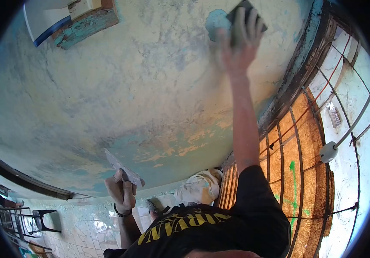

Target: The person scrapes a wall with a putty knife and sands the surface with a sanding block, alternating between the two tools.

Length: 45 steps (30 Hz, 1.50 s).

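Right hand [236, 45], blurred, grasps a block [246, 19] with fingers spread over it, pressed flat to the wall [107, 86], high up by the window grille [305, 142]. Left hand [122, 193] is clenched on a scraper [121, 167], blade edge against the wall lower down. Risk: with so loose a spread the block could slip free; a tilted blade could gouge the plaster. Count: one block, one scraper, two hands, one chair [43, 219].

The wall [150, 86] is rough, matt plaster with flaking paint; the scraper [118, 165] blade is dull metal; the shirt [236, 223] is black cloth.
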Available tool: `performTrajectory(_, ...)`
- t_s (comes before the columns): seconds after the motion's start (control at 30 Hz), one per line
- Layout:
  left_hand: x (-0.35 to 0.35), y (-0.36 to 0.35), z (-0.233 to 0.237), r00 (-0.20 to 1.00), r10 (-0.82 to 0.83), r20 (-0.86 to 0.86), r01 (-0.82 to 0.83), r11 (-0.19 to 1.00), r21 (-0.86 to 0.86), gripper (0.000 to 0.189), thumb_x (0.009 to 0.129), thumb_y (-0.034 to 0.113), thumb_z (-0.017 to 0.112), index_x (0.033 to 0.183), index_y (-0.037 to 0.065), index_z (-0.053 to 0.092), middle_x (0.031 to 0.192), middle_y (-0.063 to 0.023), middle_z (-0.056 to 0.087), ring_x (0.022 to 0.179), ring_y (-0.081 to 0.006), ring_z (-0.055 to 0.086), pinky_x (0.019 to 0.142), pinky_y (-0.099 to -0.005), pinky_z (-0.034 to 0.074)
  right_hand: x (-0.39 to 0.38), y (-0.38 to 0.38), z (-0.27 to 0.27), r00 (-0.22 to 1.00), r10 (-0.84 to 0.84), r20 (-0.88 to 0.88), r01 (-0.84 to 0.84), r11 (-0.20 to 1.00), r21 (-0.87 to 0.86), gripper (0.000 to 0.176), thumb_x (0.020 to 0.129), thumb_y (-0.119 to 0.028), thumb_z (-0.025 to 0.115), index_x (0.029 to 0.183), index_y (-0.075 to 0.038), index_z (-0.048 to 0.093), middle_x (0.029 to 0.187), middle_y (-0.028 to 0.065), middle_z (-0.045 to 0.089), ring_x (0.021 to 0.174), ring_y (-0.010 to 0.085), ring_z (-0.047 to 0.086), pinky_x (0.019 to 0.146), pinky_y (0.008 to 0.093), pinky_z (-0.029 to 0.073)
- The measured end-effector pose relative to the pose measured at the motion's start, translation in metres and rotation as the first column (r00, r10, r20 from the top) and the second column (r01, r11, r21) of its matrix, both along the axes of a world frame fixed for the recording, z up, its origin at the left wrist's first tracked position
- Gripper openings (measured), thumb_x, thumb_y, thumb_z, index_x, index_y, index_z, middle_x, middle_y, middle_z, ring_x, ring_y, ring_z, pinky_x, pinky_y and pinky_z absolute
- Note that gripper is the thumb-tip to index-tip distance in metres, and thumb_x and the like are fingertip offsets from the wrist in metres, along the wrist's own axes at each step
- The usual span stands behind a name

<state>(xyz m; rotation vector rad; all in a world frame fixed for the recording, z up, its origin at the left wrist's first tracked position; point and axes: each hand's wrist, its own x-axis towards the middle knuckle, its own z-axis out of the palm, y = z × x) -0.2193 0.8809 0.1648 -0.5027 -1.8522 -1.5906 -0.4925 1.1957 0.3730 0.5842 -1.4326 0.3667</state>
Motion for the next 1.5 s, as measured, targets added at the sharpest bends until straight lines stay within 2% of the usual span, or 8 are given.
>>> performTrajectory(0.63,-0.006,-0.007,-0.011,0.999,-0.044,0.006,0.044,0.997,0.061,0.043,0.110,0.033,0.049,0.137,0.003,0.036,0.078,-0.0105,0.058,0.043,-0.0069,0.042,0.038,-0.0218,0.031,0.035,-0.016,0.002,0.999,0.018,0.031,-0.027,0.947,0.321,0.050,0.091,-0.040,0.067,0.132,-0.010,0.070,0.144,0.0179,0.060,0.133,0.0442,0.051,0.111,0.0586,0.038)
performTrajectory(0.8,-0.001,-0.011,-0.014,0.999,-0.041,-0.017,0.041,0.999,0.019,0.037,0.111,0.027,0.047,0.137,0.004,0.035,0.080,-0.0093,0.056,0.043,-0.0066,0.040,0.038,-0.0222,0.031,-0.002,0.017,0.023,1.000,0.011,-0.006,-0.011,0.999,-0.048,0.055,0.095,-0.046,0.062,0.138,-0.012,0.067,0.152,0.0217,0.052,0.141,0.0480,0.043,0.117,0.0611,0.032)
performTrajectory(0.9,0.002,-0.014,-0.013,0.999,-0.035,0.002,0.035,0.998,0.050,0.036,0.111,0.023,0.046,0.139,0.004,0.036,0.078,-0.0074,0.054,0.043,-0.0063,0.039,0.038,-0.0222,0.030,0.024,0.000,0.002,0.995,-0.095,-0.024,0.097,0.921,0.377,0.054,0.097,-0.038,0.062,0.136,0.000,0.065,0.143,0.0279,0.057,0.130,0.0493,0.050,0.111,0.0553,0.039)
performTrajectory(1.03,0.004,-0.014,-0.017,0.999,-0.021,0.026,0.020,0.999,0.047,0.036,0.110,0.021,0.046,0.141,0.005,0.036,0.078,-0.0066,0.053,0.043,-0.0063,0.039,0.038,-0.0222,0.029,-0.028,0.038,0.020,0.990,-0.070,-0.126,0.051,0.988,-0.145,0.050,0.100,-0.037,0.058,0.137,-0.004,0.066,0.143,0.0258,0.058,0.132,0.0487,0.050,0.113,0.0534,0.039)
performTrajectory(1.17,0.003,-0.009,-0.016,1.000,0.008,0.022,-0.010,0.997,0.072,0.037,0.110,0.025,0.047,0.140,0.005,0.037,0.081,-0.0089,0.058,0.043,-0.0066,0.041,0.038,-0.0216,0.031,0.021,0.002,0.002,0.933,-0.347,0.097,0.258,0.831,0.493,0.079,0.092,-0.066,0.062,0.147,-0.010,0.058,0.163,0.0230,0.038,0.151,0.0436,0.035,0.122,0.0652,0.024)
performTrajectory(1.3,0.004,-0.010,-0.016,0.999,0.022,0.034,-0.023,0.998,0.054,0.038,0.110,0.030,0.048,0.134,0.002,0.037,0.076,-0.0098,0.059,0.041,-0.0070,0.040,0.037,-0.0208,0.032,-0.005,0.033,0.027,0.977,0.094,0.192,-0.050,0.974,-0.220,0.061,0.107,-0.046,0.048,0.148,-0.002,0.054,0.161,0.0249,0.039,0.151,0.0443,0.034,0.121,0.0623,0.025)
performTrajectory(1.47,0.001,-0.027,-0.013,0.997,0.017,0.078,-0.023,0.997,0.069,0.039,0.109,0.035,0.051,0.123,0.000,0.041,0.071,-0.0083,0.057,0.040,-0.0068,0.042,0.036,-0.0211,0.031,-0.006,0.015,0.007,0.999,-0.052,-0.005,0.052,0.971,0.232,0.067,0.087,-0.055,0.070,0.142,-0.017,0.063,0.154,0.0150,0.052,0.143,0.0413,0.046,0.118,0.0575,0.035)
performTrajectory(1.5,0.002,-0.013,-0.010,0.993,0.094,0.074,-0.104,0.986,0.133,0.039,0.109,0.036,0.052,0.117,-0.001,0.044,0.068,-0.0071,0.056,0.040,-0.0066,0.042,0.035,-0.0212,0.031,-0.006,0.014,0.017,0.966,0.252,0.056,-0.238,0.954,-0.183,0.063,0.087,-0.049,0.073,0.141,-0.017,0.064,0.150,0.0169,0.055,0.143,0.0399,0.046,0.120,0.0545,0.033)
